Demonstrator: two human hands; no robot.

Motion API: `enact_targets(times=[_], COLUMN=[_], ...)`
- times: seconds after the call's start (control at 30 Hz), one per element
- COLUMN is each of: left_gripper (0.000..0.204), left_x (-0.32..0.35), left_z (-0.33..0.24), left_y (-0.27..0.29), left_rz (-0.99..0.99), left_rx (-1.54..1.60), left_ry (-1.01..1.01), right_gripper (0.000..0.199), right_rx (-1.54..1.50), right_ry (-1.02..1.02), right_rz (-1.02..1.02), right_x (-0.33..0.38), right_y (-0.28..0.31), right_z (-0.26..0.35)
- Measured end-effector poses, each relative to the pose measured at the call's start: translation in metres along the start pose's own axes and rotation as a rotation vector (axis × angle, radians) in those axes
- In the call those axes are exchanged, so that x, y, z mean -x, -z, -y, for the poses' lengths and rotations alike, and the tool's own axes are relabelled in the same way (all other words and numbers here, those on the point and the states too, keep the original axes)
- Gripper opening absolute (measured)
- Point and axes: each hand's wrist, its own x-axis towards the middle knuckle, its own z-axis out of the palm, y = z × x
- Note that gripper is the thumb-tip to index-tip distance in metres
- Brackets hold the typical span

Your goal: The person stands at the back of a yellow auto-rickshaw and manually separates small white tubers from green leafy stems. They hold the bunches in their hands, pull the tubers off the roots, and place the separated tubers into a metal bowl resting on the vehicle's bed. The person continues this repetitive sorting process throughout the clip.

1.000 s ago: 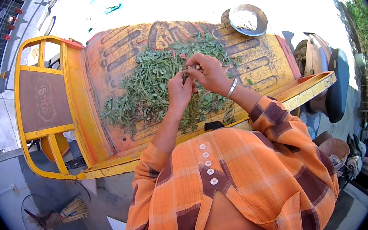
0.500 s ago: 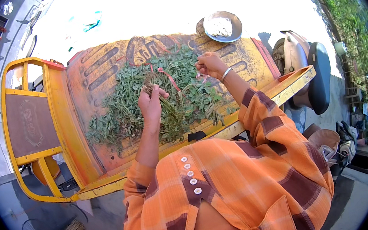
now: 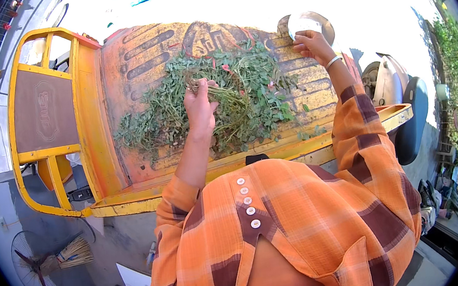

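A heap of leafy green plants (image 3: 153,123) lies on the yellow metal cart bed (image 3: 142,51). My left hand (image 3: 200,108) is closed around a bunch of plant stems (image 3: 229,95) over the middle of the heap, with brownish root ends near the thumb. Pink-red ribbon-like strips show among the leaves. My right hand (image 3: 313,47) is at the near side of a round metal bowl (image 3: 329,28), its fingers bent and drawn together. Whatever the fingers hold is too small to make out. Pale contents in the bowl are washed out by glare and partly covered by the hand.
A yellow rail frame with a brown panel (image 3: 36,111) closes the cart's left end, and a raised yellow edge (image 3: 134,203) runs along my side. A dark vehicle seat (image 3: 413,116) stands right of the cart. At lower left are a fan (image 3: 33,267) and a straw broom (image 3: 75,252).
My right hand has moved from beside the plants out to the right, up to the bowl. My left hand keeps its hold on the stems. The whole view has shifted.
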Motion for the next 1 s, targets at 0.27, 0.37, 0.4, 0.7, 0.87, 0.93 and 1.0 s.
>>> enact_targets(times=[0.27,0.37,0.4,0.7,0.87,0.93,1.0], left_gripper=[0.029,0.032,0.033,0.033,0.035,0.031,0.018], left_x=[-0.011,-0.015,-0.015,-0.011,-0.01,-0.009,-0.013], left_z=[-0.011,-0.016,-0.018,-0.023,0.005,0.005,0.011], left_y=[0.015,0.019,0.02,0.015,0.014,0.013,0.016], left_rz=[0.091,0.095,0.08,0.123,0.529,0.638,0.677], left_rx=[0.431,0.558,0.583,-0.336,-0.742,-0.924,-0.992], left_ry=[-0.03,-0.05,-0.063,-0.092,-0.328,-0.392,-0.465], right_gripper=[0.08,0.078,0.076,0.032,0.029,0.034,0.037], right_rx=[0.89,0.936,0.892,0.223,0.123,0.073,0.127], right_ry=[0.407,0.321,0.268,0.219,0.294,0.272,0.261], right_rz=[0.591,0.589,0.568,0.481,0.48,0.546,0.513], right_x=[0.072,0.066,0.063,0.067,0.086,0.093,0.094], right_y=[-0.103,-0.12,-0.121,-0.098,-0.104,-0.109,-0.111], right_z=[-0.02,-0.027,-0.027,0.03,0.073,0.086,0.087])
